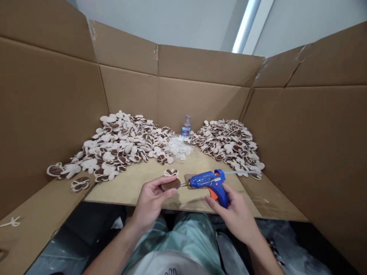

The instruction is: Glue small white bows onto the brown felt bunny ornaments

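Between the thumb and fingers of my left hand [153, 196] is a brown fuzzy felt piece [171, 185], partly covered by the fingers. My right hand [236, 210] is wrapped around the handle of a blue glue gun [205, 179] with an orange trigger. The gun's metal nozzle points left, its tip at the felt piece's right edge. A whitish glue stick [239, 172] juts from the back of the gun. Just behind the left fingers, a brown and white bow-shaped piece [171, 173] lies on the wooden board [114, 193].
Large heaps of white and brown felt pieces stand at the left [126, 141] and right [229, 143]. Between them are a pile of small white bits [180, 147] and a plastic bottle [186, 126]. Tall cardboard walls [200, 95] enclose the back and sides.
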A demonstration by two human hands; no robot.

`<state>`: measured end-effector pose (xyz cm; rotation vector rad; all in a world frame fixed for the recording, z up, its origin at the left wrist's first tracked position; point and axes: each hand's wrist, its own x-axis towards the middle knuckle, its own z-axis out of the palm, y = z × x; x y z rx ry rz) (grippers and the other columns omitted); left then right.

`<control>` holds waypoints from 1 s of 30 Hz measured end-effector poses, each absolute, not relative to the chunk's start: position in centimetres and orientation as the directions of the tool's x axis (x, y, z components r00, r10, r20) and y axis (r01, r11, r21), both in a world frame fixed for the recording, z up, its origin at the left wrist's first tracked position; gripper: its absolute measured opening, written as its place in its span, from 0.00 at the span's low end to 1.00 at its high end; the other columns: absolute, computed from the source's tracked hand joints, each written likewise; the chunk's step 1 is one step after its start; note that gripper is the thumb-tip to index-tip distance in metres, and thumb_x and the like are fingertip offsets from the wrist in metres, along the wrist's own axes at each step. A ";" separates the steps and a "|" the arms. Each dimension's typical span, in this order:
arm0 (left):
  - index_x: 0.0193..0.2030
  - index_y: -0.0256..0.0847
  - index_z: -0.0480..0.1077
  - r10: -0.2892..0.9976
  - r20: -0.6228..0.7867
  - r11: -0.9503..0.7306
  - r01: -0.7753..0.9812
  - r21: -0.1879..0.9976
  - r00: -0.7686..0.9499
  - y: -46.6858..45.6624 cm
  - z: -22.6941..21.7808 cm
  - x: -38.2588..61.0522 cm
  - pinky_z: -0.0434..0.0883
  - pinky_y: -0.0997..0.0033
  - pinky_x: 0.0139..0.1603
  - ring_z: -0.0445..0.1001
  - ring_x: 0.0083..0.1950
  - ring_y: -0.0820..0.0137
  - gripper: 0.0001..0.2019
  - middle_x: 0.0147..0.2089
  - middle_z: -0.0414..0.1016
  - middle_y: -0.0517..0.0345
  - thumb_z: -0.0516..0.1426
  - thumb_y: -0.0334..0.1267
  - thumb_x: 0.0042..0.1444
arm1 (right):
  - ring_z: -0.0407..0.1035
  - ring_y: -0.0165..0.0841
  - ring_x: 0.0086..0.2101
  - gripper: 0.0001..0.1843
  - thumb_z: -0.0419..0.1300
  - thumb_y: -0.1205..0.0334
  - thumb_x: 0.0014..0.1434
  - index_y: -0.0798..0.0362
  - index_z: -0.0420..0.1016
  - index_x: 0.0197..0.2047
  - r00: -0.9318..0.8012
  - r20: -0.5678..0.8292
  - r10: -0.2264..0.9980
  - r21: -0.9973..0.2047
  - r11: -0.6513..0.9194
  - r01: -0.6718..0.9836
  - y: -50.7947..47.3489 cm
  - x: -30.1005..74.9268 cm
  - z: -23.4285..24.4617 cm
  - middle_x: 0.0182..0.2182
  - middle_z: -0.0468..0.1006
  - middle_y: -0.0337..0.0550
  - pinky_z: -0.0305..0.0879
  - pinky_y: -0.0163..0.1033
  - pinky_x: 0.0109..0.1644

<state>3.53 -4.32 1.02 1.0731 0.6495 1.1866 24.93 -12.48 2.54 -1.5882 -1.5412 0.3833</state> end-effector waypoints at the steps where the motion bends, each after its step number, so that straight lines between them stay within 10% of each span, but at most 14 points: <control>1: 0.42 0.41 0.80 0.945 0.125 0.004 -0.392 0.920 0.302 -4.3 1.0 3.4 0.74 0.73 0.48 0.79 0.47 0.67 0.15 0.47 0.83 0.53 0.69 0.32 0.45 | 0.65 0.31 0.26 0.17 0.59 0.48 0.58 0.55 0.72 0.35 0.180 0.341 0.923 -0.736 0.143 0.662 -12.4 24.9 2.4 0.26 0.74 0.39 0.60 0.33 0.28; 30: 0.40 0.44 0.81 0.945 0.080 0.063 -0.418 0.906 0.317 -5.2 1.6 3.3 0.72 0.76 0.50 0.79 0.47 0.70 0.16 0.45 0.84 0.56 0.71 0.33 0.42 | 0.56 0.28 0.21 0.15 0.58 0.50 0.60 0.53 0.72 0.35 0.142 0.394 0.908 -0.684 0.187 0.705 -12.4 24.7 2.1 0.21 0.67 0.33 0.54 0.32 0.26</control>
